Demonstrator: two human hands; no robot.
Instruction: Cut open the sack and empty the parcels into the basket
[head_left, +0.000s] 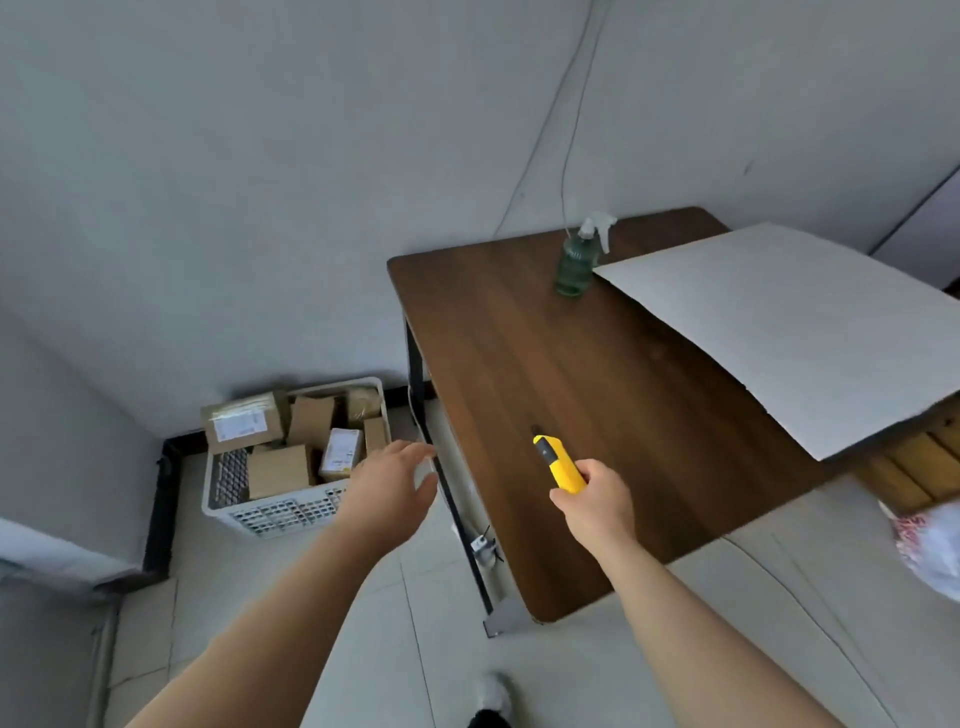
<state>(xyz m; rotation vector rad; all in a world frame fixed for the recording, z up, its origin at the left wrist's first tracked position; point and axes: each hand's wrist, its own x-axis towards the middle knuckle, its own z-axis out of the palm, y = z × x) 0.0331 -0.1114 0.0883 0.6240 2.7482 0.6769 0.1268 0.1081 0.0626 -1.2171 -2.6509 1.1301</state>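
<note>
The right hand (597, 506) grips a yellow knife (560, 465) by its back end, fingers curled round the handle. The dark front end of the knife points away from the person, over the near part of a brown wooden table (519, 338). It is too small to tell whether the blade is out. The left hand (395, 483) holds nothing. Its fingers are straight and a little spread, and it reaches forward just beside the table's left edge, above the floor (441, 649). Down on the floor, against the wall and near the table's dark leg, stands a white basket (270, 519) with slotted sides. Brown cardboard parcels (280, 470) fill it, some tilted on one another, and two show white labels. At the far end of the table a green spray bottle (574, 265) with a white trigger stands upright. Just beside it lies a big white sheet (779, 332), which juts past the table's right edge. A thin cable (569, 145) hangs down the wall to the table behind the bottle. Under the right forearm spreads a pale, creased surface (779, 623); I cannot tell whether this is the sack. A crumpled white plastic bag (930, 551) with red print lies at the right edge. A black and white shoe (493, 701) shows at the bottom.
</note>
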